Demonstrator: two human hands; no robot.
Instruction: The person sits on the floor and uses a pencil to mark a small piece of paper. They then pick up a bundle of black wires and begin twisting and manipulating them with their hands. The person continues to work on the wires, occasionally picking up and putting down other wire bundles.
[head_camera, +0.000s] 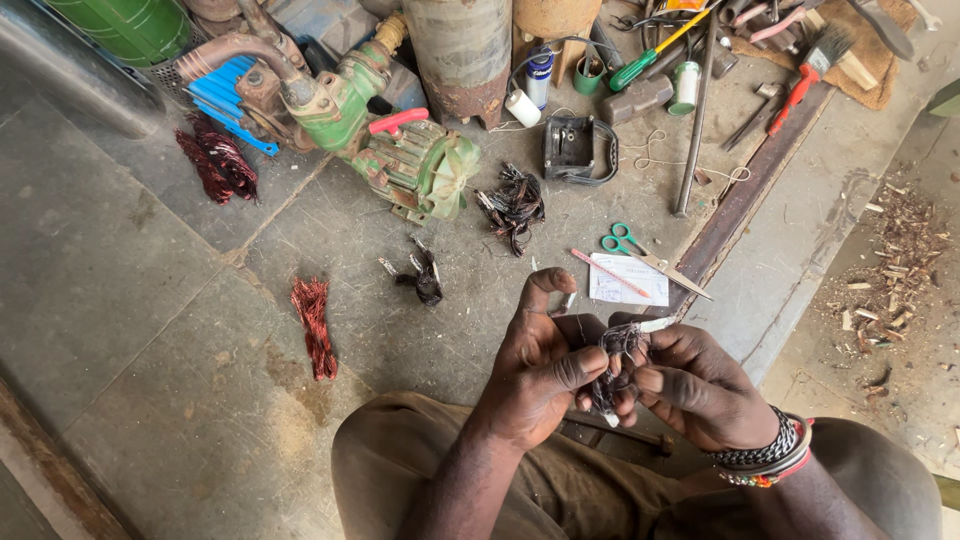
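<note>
Dark, frayed wire makes up the small bundle (615, 365) pinched between both hands above the person's knees. It looks blackened and tangled, with a pale tip showing at its lower end. The left hand (545, 370) is closed on it, thumb laid across the front and forefinger raised. The right hand (700, 385) is also clamped on the bundle from the other side, and beaded and metal bracelets (770, 458) circle that wrist.

Just beyond the hands on the concrete floor (120, 300) lie a white slip of paper (628, 280), a red pencil (608, 272) and green-handled scissors (640, 248). Two more dark wire bundles (515, 205) (425, 278) lie farther out, and reddish copper wire bunches (315, 325) (218, 162) sit well to the left.

A green pump motor (400, 150) with a rusty pipe stands behind them, beside an open black box (570, 145) whose inside looks bare. Small cans and a white tape roll (522, 107) stand near it, contents hidden. Screwdrivers, a long metal rod (697, 110), a brush (815, 62) and other tools crowd the far edge. Wood chips (895, 260) litter the right.
</note>
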